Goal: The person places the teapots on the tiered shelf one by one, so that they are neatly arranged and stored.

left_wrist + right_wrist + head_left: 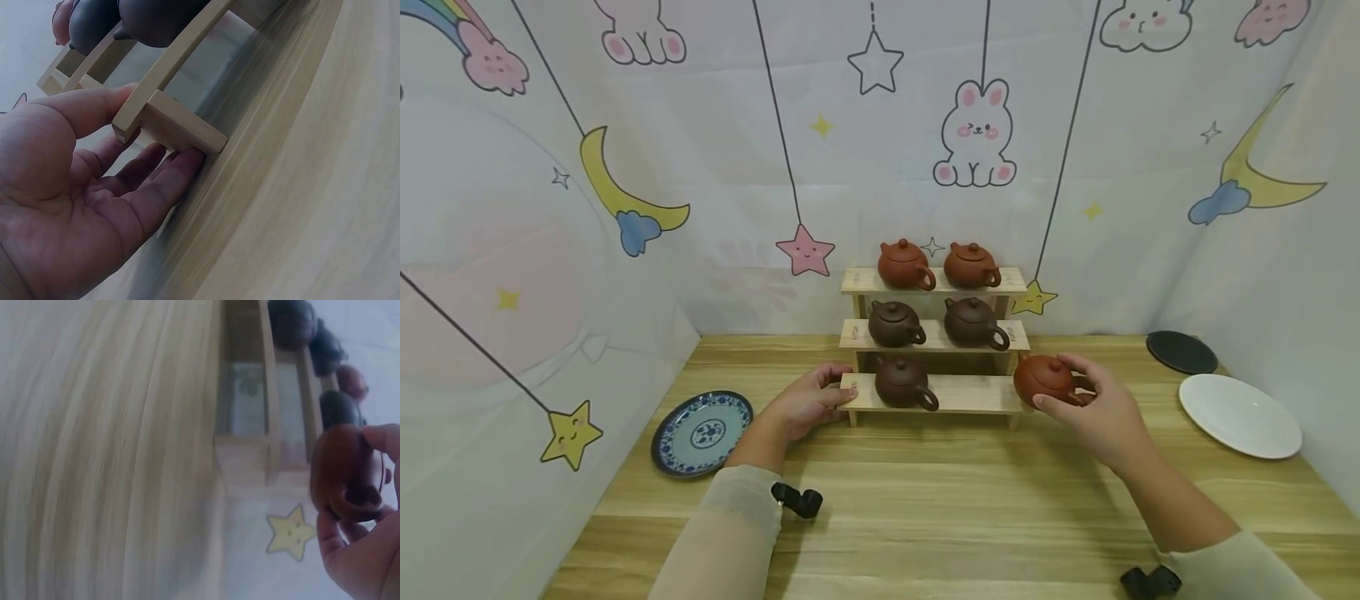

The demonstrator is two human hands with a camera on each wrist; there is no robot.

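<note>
At the right end of a three-step wooden stand [958,393], my right hand [1101,412] holds a reddish-brown clay teapot [1039,379]. The right wrist view shows that teapot [334,469] with fingers and thumb around its body near the handle. My left hand [808,406] grips the left end of the bottom step, thumb on the board and fingers beneath, by the leg [184,125]. A dark brown teapot [901,383] sits on the left half of this step. Two dark teapots, one of them on the right [972,323], occupy the middle step.
Two reddish teapots, including the left one [902,265], stand on the top step. A blue-patterned plate [688,462] lies beside my left forearm. On the right are a white plate [1240,417] and a black round dish [1182,352]. A printed cloth [880,175] hangs behind.
</note>
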